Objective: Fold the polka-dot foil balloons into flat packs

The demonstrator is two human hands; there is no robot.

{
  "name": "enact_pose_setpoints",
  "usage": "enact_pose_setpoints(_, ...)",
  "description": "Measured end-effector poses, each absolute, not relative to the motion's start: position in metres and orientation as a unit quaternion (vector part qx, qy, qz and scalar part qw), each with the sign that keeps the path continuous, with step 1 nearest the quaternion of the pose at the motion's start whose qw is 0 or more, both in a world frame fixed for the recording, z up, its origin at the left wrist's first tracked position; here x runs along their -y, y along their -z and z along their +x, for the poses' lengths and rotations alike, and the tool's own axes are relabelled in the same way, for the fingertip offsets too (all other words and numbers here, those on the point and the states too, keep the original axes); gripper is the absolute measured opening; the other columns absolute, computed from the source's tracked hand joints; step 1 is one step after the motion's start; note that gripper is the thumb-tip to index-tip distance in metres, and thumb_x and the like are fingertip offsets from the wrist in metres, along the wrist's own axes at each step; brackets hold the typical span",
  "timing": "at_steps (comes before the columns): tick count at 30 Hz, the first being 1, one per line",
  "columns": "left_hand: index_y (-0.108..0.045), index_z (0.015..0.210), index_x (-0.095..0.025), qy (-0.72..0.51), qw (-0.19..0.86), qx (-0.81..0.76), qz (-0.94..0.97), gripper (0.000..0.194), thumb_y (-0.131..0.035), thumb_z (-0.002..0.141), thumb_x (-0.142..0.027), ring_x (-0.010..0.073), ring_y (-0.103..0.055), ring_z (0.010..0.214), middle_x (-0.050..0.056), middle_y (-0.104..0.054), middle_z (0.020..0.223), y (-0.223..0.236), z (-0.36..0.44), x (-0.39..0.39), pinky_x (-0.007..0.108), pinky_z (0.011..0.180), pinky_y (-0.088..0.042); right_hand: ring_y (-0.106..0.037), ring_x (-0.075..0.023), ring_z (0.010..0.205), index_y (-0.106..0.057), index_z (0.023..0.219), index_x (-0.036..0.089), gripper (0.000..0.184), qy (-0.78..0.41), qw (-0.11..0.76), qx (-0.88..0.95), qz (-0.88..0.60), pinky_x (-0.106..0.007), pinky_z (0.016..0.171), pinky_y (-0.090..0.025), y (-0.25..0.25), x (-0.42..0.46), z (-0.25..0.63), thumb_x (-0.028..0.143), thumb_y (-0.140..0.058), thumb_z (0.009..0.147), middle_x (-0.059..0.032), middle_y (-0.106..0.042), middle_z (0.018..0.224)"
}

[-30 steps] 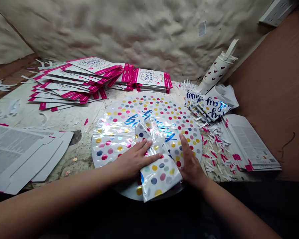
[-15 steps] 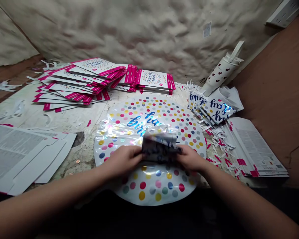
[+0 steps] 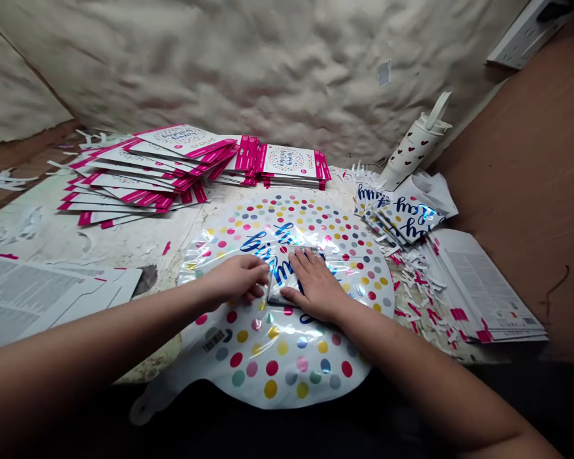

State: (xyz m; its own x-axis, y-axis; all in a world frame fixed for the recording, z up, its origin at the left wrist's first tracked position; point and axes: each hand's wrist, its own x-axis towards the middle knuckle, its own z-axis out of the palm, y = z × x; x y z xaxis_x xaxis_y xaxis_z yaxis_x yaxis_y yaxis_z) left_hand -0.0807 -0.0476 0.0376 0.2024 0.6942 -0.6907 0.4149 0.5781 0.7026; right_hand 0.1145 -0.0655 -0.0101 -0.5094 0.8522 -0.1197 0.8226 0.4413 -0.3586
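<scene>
A flat round foil balloon (image 3: 287,344) with coloured dots and blue lettering lies on the table in front of me. On its middle rests a small folded foil balloon (image 3: 287,271). My right hand (image 3: 316,287) lies flat on that folded piece, fingers stretched out and pressing it down. My left hand (image 3: 236,280) is curled against the folded piece's left edge, fingers closed on it.
Pink-edged printed cards (image 3: 162,162) lie fanned at the back left. More folded foil balloons (image 3: 406,213) and a heart-patterned bottle (image 3: 411,150) are at the right, with a stack of white cards (image 3: 488,280) and paper scraps (image 3: 421,280). White printed sheets (image 3: 38,299) lie at the left.
A second dotted balloon has been folded up into a small packet, lifted between both hands, and now lies pressed flat on the round balloon's middle. My right hand moved on top of it.
</scene>
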Motion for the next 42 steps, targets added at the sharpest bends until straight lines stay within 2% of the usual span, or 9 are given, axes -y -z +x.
enact_pose_setpoints(3,-0.057,0.092,-0.016,-0.163,0.694,-0.612,0.343,0.046,-0.076,0.057,-0.039,0.0178,-0.063,0.083,0.008,-0.067,0.095,-0.046,-0.088,0.049,0.025,0.067,-0.050,-0.002,-0.0285,0.138,-0.016,0.144,0.012,0.081,-0.200,0.049,0.843,-0.497,-0.048,0.111,-0.006,0.013,0.059,0.119,0.066,-0.024,0.085,-0.0101,-0.008,0.151)
enact_pose_setpoints(8,-0.051,0.066,-0.016,-0.038,0.668,-0.611,0.423,0.037,-0.076,0.056,-0.042,0.0136,-0.055,0.051,-0.001,-0.057,0.055,-0.040,-0.071,0.035,0.022,0.046,-0.042,-0.007,-0.0311,0.138,-0.019,0.143,0.010,0.094,-0.200,0.095,0.862,-0.456,-0.050,0.111,-0.013,0.009,0.070,0.119,0.069,-0.044,0.075,-0.0132,-0.013,0.150)
enact_pose_setpoints(16,-0.059,0.090,-0.020,-0.120,0.660,-0.441,0.596,0.034,-0.043,0.084,-0.050,0.0190,-0.061,0.080,0.005,-0.063,0.087,-0.054,-0.036,0.058,0.033,0.074,-0.050,-0.063,-0.0166,0.096,-0.037,0.137,0.018,0.056,-0.065,0.372,0.724,-0.577,-0.032,0.082,-0.054,-0.019,0.074,0.205,0.009,-0.033,0.082,-0.0056,-0.059,0.122)
enact_pose_setpoints(21,-0.061,0.100,-0.023,0.014,0.400,-0.257,0.880,0.024,-0.050,0.081,-0.033,0.0224,-0.052,0.104,0.007,-0.056,0.116,-0.044,-0.010,0.115,0.034,0.092,-0.043,-0.026,-0.0218,0.134,-0.032,0.140,0.020,0.053,0.168,0.295,0.603,-0.722,-0.039,0.107,-0.028,-0.052,0.008,0.297,0.011,-0.026,0.088,-0.0048,-0.030,0.146)
enact_pose_setpoints(26,-0.056,0.112,-0.018,0.093,0.255,-0.250,0.929,0.052,-0.068,0.066,-0.039,0.0297,-0.049,0.107,0.013,-0.054,0.119,-0.034,0.012,0.137,0.042,0.093,-0.042,-0.021,-0.0312,0.135,-0.026,0.142,0.017,0.058,-0.050,0.028,0.600,-0.798,-0.043,0.106,-0.025,-0.020,-0.039,0.324,0.041,-0.037,0.090,-0.0123,-0.021,0.149)
enact_pose_setpoints(30,-0.058,0.108,-0.017,0.145,0.218,-0.252,0.932,0.034,-0.057,0.075,-0.025,0.0285,-0.054,0.100,0.013,-0.058,0.112,-0.029,0.017,0.144,0.040,0.084,-0.047,-0.023,-0.0351,0.133,-0.020,0.142,0.005,0.085,-0.075,0.013,0.567,-0.820,-0.045,0.106,-0.023,0.004,-0.049,0.328,0.065,-0.032,0.083,-0.0222,-0.022,0.146)
enact_pose_setpoints(36,-0.064,0.080,-0.018,0.143,0.309,-0.287,0.895,0.019,-0.045,0.079,-0.017,0.0190,-0.060,0.071,0.007,-0.064,0.084,-0.032,0.009,0.140,0.027,0.064,-0.047,-0.011,-0.0348,0.136,-0.014,0.142,0.002,0.089,0.019,0.090,0.568,-0.818,-0.049,0.108,-0.015,-0.021,-0.027,0.302,0.055,-0.048,0.080,-0.0222,-0.014,0.148)
enact_pose_setpoints(39,-0.062,0.068,-0.019,0.082,0.427,-0.339,0.834,0.011,-0.053,0.074,-0.022,0.0161,-0.058,0.067,0.002,-0.064,0.076,-0.035,0.002,0.125,0.023,0.058,-0.041,-0.039,-0.0275,0.124,-0.047,0.129,0.012,0.052,-0.047,0.220,0.671,-0.707,-0.043,0.101,-0.033,-0.040,0.024,0.270,0.041,-0.047,0.085,-0.0153,-0.046,0.134)
enact_pose_setpoints(42,-0.060,0.065,-0.019,0.079,0.551,-0.379,0.740,0.017,-0.063,0.067,-0.036,0.0145,-0.054,0.062,-0.002,-0.060,0.065,-0.035,-0.005,0.106,0.021,0.054,-0.037,-0.061,-0.0185,0.091,-0.066,0.105,0.023,0.033,-0.355,0.155,0.796,-0.465,-0.030,0.081,-0.048,-0.048,0.087,0.237,0.042,-0.058,0.079,-0.0037,-0.067,0.101)
